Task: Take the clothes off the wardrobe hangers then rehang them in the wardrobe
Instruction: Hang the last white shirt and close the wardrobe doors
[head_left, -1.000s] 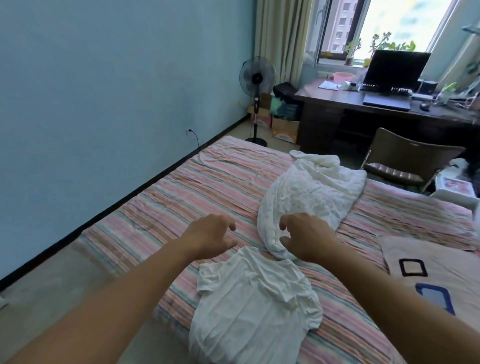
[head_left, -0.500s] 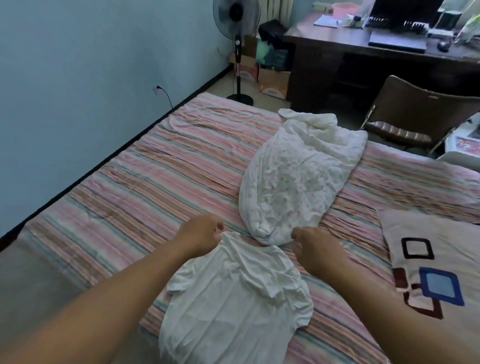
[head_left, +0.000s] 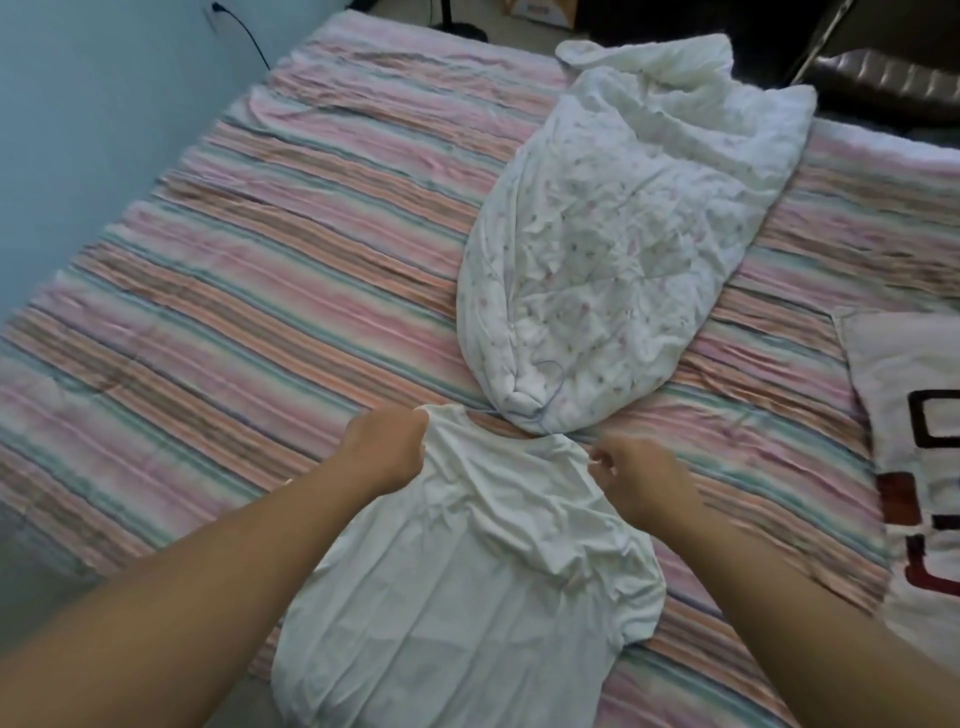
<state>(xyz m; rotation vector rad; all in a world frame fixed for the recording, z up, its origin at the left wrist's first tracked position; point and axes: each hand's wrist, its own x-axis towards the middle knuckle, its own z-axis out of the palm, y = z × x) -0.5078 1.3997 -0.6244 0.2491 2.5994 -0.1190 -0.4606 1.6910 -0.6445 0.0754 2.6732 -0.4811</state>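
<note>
A plain white T-shirt lies crumpled on the near edge of the striped bed, its hem hanging over the side. My left hand is closed on the shirt's left shoulder. My right hand pinches the right shoulder by the neckline. Just beyond the shirt lies a white garment with a faint floral print, bunched and stretching toward the far right. No hanger is in view.
A cushion with square outlines rests at the bed's right side. A blue wall with a plugged-in cable runs along the left. A brown chair stands past the bed's far edge.
My view has tilted down and closer to the bed. Both hands moved from hovering above the shirt onto its shoulders and closed on the fabric.
</note>
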